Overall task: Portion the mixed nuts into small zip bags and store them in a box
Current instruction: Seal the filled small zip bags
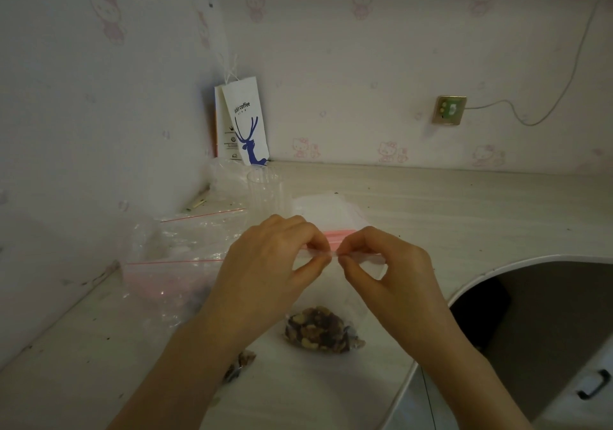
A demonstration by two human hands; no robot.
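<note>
The left hand [272, 263] and right hand [391, 270] are each pinching the top edge of a small zip bag [335, 292] between thumb and forefinger, their fingertips almost meeting at the seal. The bag is reaching from the hands back toward the person over the pale desk [464, 204], with the mixed nuts [320, 328] sitting bunched at its lower end. A stack of empty zip bags [331, 214] is lying just beyond the hands, near a clear cup [265, 190], while crumpled larger bags [172, 263] are lying to the left.

Clear zip bag [335, 300] — mixed nuts [320, 329] pooled at bottom.
</note>
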